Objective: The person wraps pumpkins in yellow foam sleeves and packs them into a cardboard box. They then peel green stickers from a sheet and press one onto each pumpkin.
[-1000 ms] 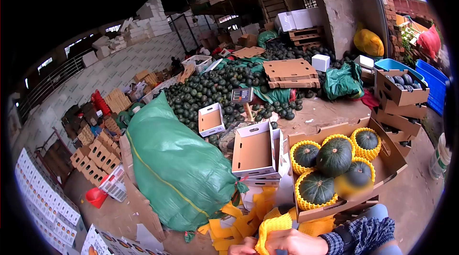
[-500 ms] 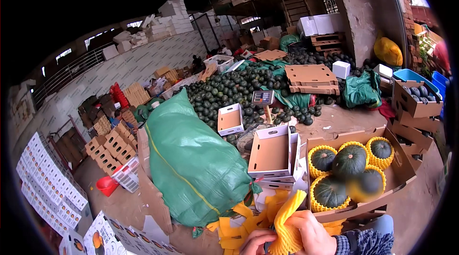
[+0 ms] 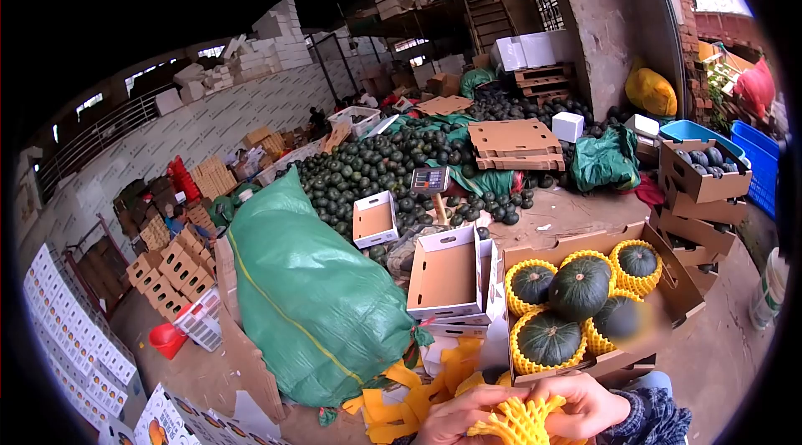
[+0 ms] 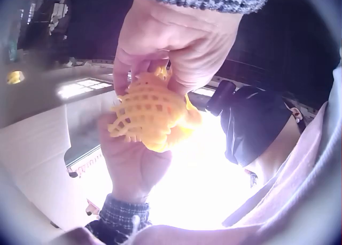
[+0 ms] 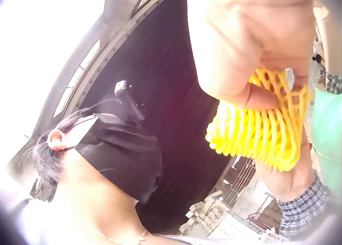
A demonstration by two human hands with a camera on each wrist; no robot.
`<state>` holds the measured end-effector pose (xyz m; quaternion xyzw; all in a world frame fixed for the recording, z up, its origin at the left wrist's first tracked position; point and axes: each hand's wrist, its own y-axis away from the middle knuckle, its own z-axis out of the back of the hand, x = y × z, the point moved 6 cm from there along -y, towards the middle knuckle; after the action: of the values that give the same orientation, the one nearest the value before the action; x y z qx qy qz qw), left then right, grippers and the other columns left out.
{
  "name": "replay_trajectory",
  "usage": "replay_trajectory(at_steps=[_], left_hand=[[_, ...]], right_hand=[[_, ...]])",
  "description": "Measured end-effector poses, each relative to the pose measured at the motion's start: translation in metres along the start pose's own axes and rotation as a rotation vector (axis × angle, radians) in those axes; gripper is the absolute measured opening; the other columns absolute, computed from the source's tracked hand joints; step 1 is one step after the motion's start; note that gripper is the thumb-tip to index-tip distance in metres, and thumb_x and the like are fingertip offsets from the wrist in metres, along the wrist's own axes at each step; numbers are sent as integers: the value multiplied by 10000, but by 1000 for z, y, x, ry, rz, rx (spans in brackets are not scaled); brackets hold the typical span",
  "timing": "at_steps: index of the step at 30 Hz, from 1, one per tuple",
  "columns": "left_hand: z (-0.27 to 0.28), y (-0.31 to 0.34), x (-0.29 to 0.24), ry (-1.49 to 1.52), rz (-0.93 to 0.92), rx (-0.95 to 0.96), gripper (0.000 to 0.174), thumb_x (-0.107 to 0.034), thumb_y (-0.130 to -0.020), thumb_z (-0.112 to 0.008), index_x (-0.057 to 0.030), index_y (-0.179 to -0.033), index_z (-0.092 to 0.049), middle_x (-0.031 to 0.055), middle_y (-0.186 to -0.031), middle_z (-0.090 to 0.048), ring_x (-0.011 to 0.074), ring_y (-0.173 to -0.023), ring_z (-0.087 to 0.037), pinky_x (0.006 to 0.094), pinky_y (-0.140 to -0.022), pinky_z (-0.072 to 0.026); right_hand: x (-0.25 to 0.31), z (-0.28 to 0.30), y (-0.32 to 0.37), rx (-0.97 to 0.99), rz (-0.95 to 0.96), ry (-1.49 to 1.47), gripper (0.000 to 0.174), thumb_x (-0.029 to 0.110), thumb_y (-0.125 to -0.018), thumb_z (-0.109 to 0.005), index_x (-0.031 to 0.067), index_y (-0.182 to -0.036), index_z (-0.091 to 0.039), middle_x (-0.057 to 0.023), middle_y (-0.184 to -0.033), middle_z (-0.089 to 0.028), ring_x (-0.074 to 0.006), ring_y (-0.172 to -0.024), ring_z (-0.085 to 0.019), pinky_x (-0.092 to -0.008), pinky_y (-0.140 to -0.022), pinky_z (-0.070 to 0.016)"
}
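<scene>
Just on my side of the cardboard box [image 3: 576,237], my left hand [image 3: 462,417] and right hand [image 3: 591,405] grip the yellow foam sleeve [image 3: 520,422]. The box holds dark green squashes [image 3: 549,338] in yellow nets [image 3: 638,281], one bare squash [image 3: 579,288] atop them. Half a second ago the sleeve poked upright; now it spreads low, mesh stretched between my curled fingers.

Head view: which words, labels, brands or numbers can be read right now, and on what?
None can be quoted.
White printed cartons: print too small and blurred.
Scale display: too blurred.
Wall panels: repeated marks, too small.
White bucket: print too blurred.
</scene>
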<state>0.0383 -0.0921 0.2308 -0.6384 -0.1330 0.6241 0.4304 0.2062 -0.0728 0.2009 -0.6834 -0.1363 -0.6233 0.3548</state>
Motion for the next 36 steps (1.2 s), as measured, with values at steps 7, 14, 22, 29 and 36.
replay_trajectory(at_steps=[7,14,22,29,36], left_hand=[[-22,-25,-5,-442,-406,-75,155,-89,-727,-746,-3,-785,-630,143,-925,-642,345,-935,-634,469,-812,-496],[-27,-19,47,-14,-36,984,213,-246,-844,-734,-53,-849,-644,145,-1067,-634,326,-1013,-597,522,-977,-362],[-31,-72,85,511,694,712,402,-273,-993,-555,29,-1255,-515,76,-1184,-596,102,-1045,-555,247,-789,-482],[-18,-129,203,-278,373,279,269,-275,-1011,-539,-12,-968,-497,57,-870,-558,86,-785,-499,269,-681,-441],[-57,-133,198,180,663,52,199,-226,-1029,-506,-28,-1046,-494,8,-916,-538,45,-834,-479,207,-713,-429]], right_hand=[[43,17,-8,-181,211,237,316,72,-771,-666,30,-1081,-631,-115,-1167,-594,-233,-1043,-528,-367,-956,-393],[44,25,14,234,413,251,284,61,-865,-645,8,-1130,-557,-151,-855,-585,-376,-839,-578,-431,-876,-466],[85,88,31,-9,-58,-118,191,103,-943,-624,-73,-1017,-621,-109,-866,-672,-157,-646,-647,-276,-582,-538],[7,189,-1,-531,-503,462,527,385,-1014,-479,-14,-1353,-421,-82,-876,-603,-62,-520,-532,-198,-467,-487],[-1,197,6,-684,-195,712,265,287,-1020,-482,24,-999,-449,-230,-843,-569,-344,-760,-564,-425,-723,-465]])
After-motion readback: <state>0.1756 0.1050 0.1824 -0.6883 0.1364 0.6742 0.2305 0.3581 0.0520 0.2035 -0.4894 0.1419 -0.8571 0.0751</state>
